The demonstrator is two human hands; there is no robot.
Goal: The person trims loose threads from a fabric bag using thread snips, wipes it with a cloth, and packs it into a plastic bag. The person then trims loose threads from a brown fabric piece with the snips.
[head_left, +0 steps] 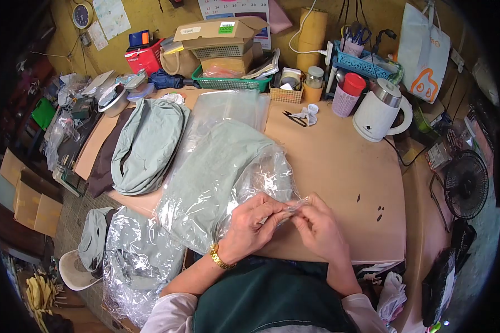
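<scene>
A clear plastic bag [266, 172] with folded grey-green fabric [216, 166] inside lies on the table in front of me. My left hand [253, 225] is closed on the gathered edge of this bag. Close on its right, my right hand [319, 225] pinches the same bunched plastic, fingertips together. Whatever else the fingertips may hold is hidden. Left of the bag sits a rolled grey-green fabric piece [150, 147]. Several flat clear bags [236, 105] are stacked behind. Another bagged grey-green bundle [141, 250] rests lower left, beside my left forearm.
Small black-handled snips [294, 118] lie on the brown tabletop [339, 166]. A white kettle [376, 111], a pink cup [345, 100] and a green basket [233, 83] stand along the back. At right is a black fan [465, 183]. A white stool [78, 272] stands lower left.
</scene>
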